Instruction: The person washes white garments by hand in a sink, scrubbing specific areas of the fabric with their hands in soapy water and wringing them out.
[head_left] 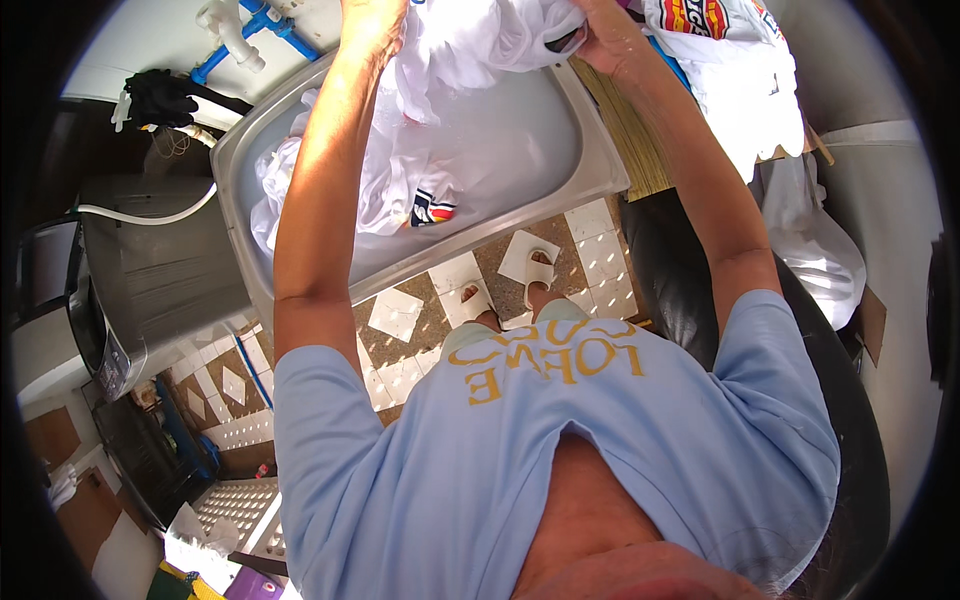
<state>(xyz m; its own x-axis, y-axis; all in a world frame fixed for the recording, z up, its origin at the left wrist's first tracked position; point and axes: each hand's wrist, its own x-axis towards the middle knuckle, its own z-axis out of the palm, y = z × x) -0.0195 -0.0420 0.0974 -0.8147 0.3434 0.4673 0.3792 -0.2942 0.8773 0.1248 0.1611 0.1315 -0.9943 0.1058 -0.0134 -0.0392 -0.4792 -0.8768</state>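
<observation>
Over the far part of a grey sink (602, 150), my two hands stretch a bunched, wet-looking white garment (465, 50) between them. My left hand (376, 28) is closed on its left end; the top edge of the picture cuts off some of the fingers. The garment's right end, near a small black patch, is gripped by my right hand (608, 42). Below, more white clothes (385, 195) lie in the cloudy water on the sink's left side. A dark, red and yellow print (432, 207) shows on them.
White printed clothes (735, 90) are heaped right of the sink, over a wooden surface (625, 125). A white bag (815, 245) hangs below. Blue pipes (262, 22) and a white drain pipe (228, 35) run behind the sink. At left stands a dark grey appliance (165, 255) with a white hose (140, 217).
</observation>
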